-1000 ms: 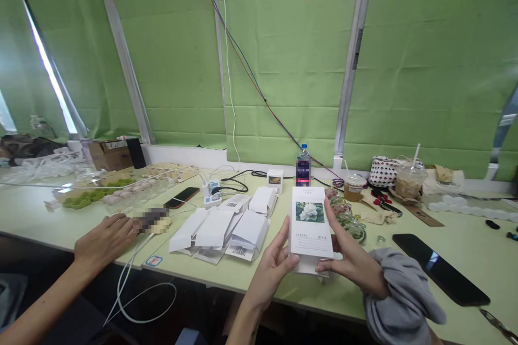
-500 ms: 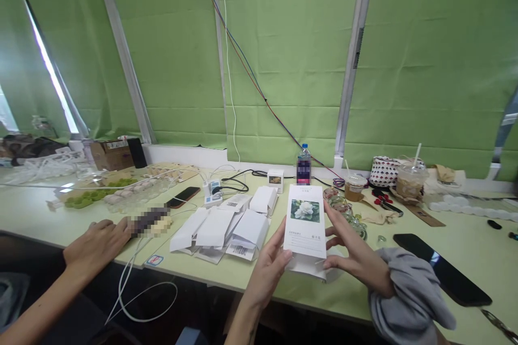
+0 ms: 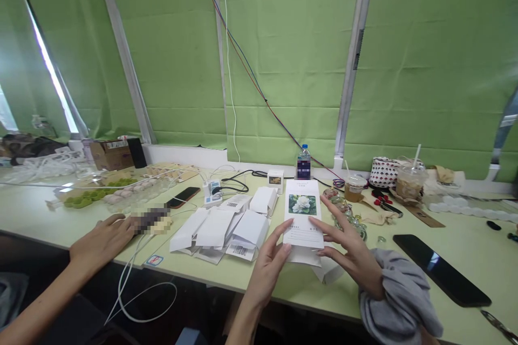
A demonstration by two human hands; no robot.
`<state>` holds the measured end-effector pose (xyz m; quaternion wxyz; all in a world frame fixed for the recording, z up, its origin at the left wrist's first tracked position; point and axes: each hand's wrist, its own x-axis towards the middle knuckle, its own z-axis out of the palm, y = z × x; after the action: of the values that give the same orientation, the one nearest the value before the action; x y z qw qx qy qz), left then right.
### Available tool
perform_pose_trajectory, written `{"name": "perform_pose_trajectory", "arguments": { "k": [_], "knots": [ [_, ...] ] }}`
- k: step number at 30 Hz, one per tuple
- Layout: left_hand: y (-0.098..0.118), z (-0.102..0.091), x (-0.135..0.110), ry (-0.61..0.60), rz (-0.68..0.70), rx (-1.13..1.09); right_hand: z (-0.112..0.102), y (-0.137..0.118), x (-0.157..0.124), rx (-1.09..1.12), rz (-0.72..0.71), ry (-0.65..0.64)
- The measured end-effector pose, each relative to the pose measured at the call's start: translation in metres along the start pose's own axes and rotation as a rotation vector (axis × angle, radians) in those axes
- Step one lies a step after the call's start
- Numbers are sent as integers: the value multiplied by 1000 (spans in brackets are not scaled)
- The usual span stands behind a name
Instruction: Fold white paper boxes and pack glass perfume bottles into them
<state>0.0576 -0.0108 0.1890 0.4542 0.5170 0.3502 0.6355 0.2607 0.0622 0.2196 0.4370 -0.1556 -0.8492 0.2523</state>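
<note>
Left hand: fingers stretched, tips against the lower left edge of the white flower carton.
Right hand: fingers spread, touching the carton's right edge; grey sleeve at the wrist.
White flower carton: between both hands, tilted, printed face to the camera, over the green table, in front of the water bottle.
Beside: pile of flat white cartons to the left, black phone to the right.
Another person's hand: flat on the table edge, well apart.

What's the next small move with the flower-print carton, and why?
Probably squeeze the flower-print carton at its long edges to pop it open: it looks flat, pinched at its lower end between left hand and right hand.
</note>
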Motion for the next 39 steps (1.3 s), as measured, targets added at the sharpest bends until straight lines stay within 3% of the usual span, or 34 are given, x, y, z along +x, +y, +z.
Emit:
{"name": "perform_pose_trajectory", "arguments": {
  "k": [7,17,23,39],
  "knots": [
    [4,-1,2,-86,-5,-19,-5,1,2,110,30,-15],
    [7,8,3,57,15,83,0,-1,1,263,137,8],
    [5,11,3,130,-3,11,0,0,-1,390,113,-170],
    [8,17,-2,118,51,64,11,0,0,465,137,14]
  ]
}}
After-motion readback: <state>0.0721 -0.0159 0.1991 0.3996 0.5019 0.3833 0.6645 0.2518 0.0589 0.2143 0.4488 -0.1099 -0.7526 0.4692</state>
